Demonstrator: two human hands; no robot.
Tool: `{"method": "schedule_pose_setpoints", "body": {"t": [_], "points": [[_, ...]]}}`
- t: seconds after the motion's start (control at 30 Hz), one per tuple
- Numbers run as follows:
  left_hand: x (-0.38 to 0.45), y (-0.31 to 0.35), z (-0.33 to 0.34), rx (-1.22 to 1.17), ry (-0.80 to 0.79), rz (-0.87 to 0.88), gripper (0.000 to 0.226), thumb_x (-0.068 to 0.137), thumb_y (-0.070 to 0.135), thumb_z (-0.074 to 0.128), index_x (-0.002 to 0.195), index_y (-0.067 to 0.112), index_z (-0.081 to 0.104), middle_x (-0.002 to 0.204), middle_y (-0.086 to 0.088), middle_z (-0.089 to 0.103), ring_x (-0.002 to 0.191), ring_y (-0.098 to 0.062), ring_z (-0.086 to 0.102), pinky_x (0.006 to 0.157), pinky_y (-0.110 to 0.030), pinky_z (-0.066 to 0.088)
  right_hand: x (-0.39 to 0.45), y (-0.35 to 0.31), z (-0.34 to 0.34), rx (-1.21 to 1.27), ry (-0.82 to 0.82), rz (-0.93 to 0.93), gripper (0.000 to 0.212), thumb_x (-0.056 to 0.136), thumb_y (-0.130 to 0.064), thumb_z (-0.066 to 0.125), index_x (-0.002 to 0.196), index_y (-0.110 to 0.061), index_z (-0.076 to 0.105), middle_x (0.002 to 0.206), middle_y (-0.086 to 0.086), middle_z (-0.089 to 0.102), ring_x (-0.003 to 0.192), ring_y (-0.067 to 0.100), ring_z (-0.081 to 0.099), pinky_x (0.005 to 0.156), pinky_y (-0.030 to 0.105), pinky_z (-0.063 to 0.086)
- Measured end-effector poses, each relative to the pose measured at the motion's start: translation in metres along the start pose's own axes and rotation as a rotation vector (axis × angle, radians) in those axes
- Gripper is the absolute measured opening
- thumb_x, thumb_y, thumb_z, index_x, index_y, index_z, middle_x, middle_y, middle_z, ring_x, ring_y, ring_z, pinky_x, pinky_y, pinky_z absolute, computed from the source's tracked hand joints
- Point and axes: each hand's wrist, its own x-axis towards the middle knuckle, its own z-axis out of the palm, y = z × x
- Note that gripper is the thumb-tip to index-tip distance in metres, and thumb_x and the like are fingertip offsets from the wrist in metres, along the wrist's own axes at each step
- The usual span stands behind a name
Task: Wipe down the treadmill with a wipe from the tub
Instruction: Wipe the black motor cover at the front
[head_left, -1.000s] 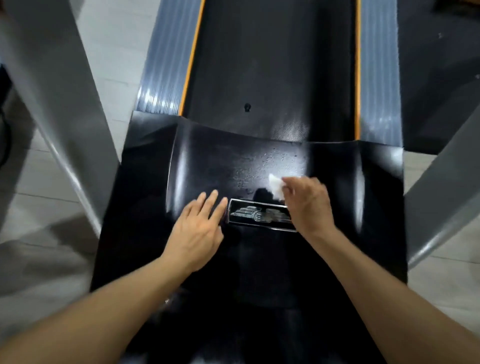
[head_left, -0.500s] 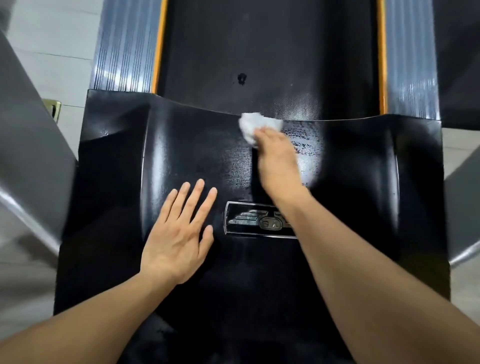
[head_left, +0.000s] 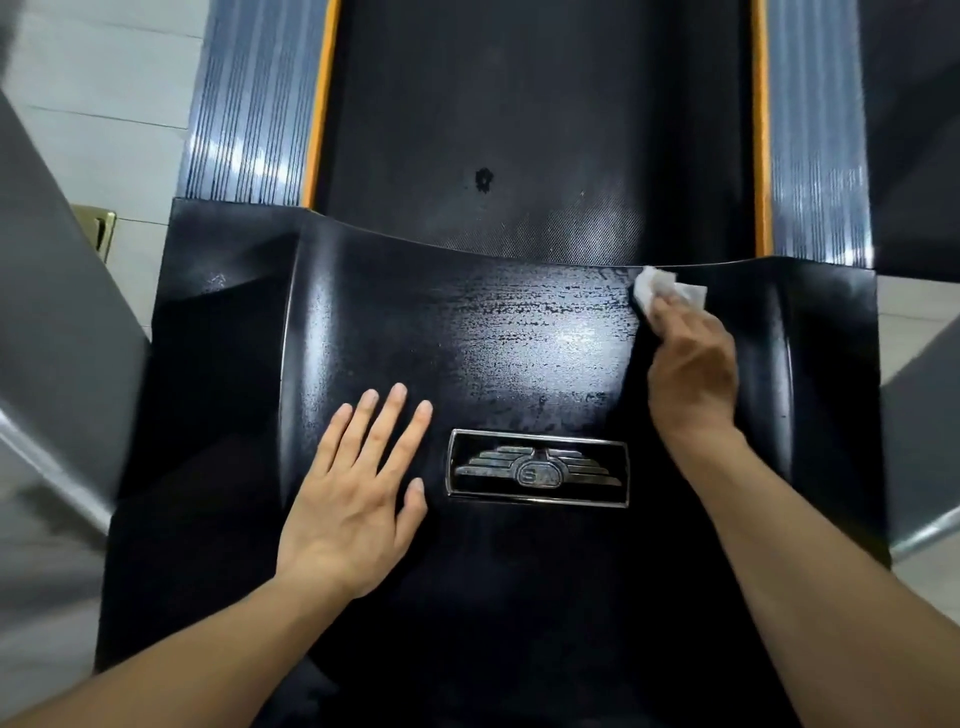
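Note:
The treadmill's glossy black motor cover (head_left: 363, 322) fills the middle of the head view, with a chrome winged badge (head_left: 537, 474) set in it. Wet streaks shine on the cover above the badge. My right hand (head_left: 693, 364) presses a crumpled white wipe (head_left: 667, 292) onto the cover's far right edge, where it meets the belt. My left hand (head_left: 358, 483) lies flat on the cover left of the badge, fingers straight and spread. The tub is not in view.
Beyond the cover runs the black belt (head_left: 519, 104) with orange edge strips and ribbed grey side rails (head_left: 249, 104). Grey treadmill uprights (head_left: 57, 312) slant down on the left and right. Pale tiled floor (head_left: 104, 62) shows on both sides.
My right hand has swept the wipe from the cover's middle far edge to its right end, leaving wet streaks. My left hand has stayed flat in the same place.

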Motion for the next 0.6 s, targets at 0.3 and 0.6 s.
{"method": "schedule_pose_setpoints", "body": {"t": [0.3, 0.6], "points": [[0.001, -0.001, 0.001, -0.019, 0.009, 0.009, 0.069, 0.1, 0.041, 0.032, 0.163, 0.021, 0.015, 0.171, -0.008, 0.011, 0.158, -0.026, 0.007, 0.126, -0.049, 0.017, 0.015, -0.195, 0.045, 0.268, -0.255, -0.369, 0.05, 0.078, -0.005, 0.049, 0.125, 0.009, 0.06, 0.133, 0.032, 0.055, 0.121, 0.055, 0.051, 0.103, 0.063, 0.043], [-0.001, -0.001, -0.001, -0.009, 0.017, 0.008, 0.068, 0.101, 0.041, 0.03, 0.164, 0.021, 0.013, 0.171, -0.007, 0.01, 0.158, -0.025, 0.008, 0.126, -0.049, 0.017, -0.003, -0.119, 0.025, 0.177, -0.249, -0.348, 0.048, 0.081, -0.012, 0.042, 0.114, 0.014, 0.067, 0.131, 0.032, 0.06, 0.123, 0.049, 0.057, 0.107, 0.056, 0.046]]}}
